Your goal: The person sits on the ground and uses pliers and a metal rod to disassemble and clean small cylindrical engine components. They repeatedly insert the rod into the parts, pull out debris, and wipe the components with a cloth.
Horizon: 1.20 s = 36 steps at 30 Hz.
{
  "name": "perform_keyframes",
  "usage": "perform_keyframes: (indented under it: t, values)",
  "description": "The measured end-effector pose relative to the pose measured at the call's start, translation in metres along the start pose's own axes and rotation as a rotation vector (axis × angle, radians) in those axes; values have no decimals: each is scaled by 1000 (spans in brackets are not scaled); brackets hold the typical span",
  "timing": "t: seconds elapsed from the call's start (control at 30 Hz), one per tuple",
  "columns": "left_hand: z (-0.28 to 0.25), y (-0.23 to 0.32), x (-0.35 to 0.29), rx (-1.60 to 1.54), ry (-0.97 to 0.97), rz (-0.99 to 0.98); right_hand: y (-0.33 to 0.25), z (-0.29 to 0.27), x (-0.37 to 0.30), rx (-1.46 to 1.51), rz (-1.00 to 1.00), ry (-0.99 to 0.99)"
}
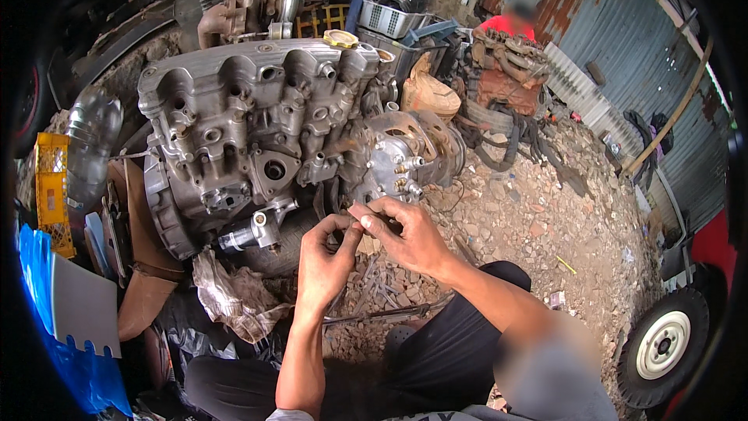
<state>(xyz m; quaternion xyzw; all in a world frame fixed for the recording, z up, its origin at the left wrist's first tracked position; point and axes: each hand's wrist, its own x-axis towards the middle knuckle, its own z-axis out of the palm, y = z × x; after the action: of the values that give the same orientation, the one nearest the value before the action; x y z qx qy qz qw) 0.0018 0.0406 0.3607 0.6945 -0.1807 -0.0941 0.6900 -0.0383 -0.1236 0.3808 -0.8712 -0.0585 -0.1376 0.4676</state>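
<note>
My left hand [326,256] and my right hand [407,235] meet in front of the engine, thumbs and fingertips pinched together. Whatever lies between those fingertips is too small or too covered to name. Just beyond them stands a large grey metal engine [257,121], with a yellow cap [340,37] on its top. A round metal housing with several small fittings [396,162] sits at the engine's right end, the part nearest to my right hand. A silvery pipe fitting [261,228] sticks out low on the engine, left of my left hand. Neither hand touches the engine.
A crumpled dirty cloth [234,296] lies left of my left forearm. Stony ground [538,226] spreads to the right, with a wheel [664,344] at the lower right. A person in red [508,25] is behind another rusty engine [506,70]. A turbocharger [253,12] stands behind the engine.
</note>
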Motion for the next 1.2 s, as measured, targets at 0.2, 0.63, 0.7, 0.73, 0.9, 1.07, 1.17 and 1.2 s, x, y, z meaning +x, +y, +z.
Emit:
perform_keyframes:
  t: [0.2, 0.63, 0.7, 0.73, 0.9, 1.07, 1.17, 1.2]
  values:
    - [1, 6, -1, 19, -10, -38, 3, 3, 3, -23, -43, 35]
    - [0, -2, 5, -12, 22, 47, 5, 4, 2, 17, -19, 26]
    - [1, -1, 4, -8, 16, 47, 7, 5, 1, 41, -28, 53]
    - [2, 1, 3, -1, 0, 3, 7, 6, 2, 65, -25, 72]
    - [1, 5, 3, -30, -8, -46, 10, 5, 0, 33, -9, 36]
    - [1, -3, 4, 23, -46, 25, 8, 9, 4, 95, -17, 78]
    - [-1, -1, 3, -54, -72, -88, 7, 5, 4, 106, 56, 39]
    - [-2, 2, 6, -44, -61, -7, 8, 5, 3, 76, 9, 53]
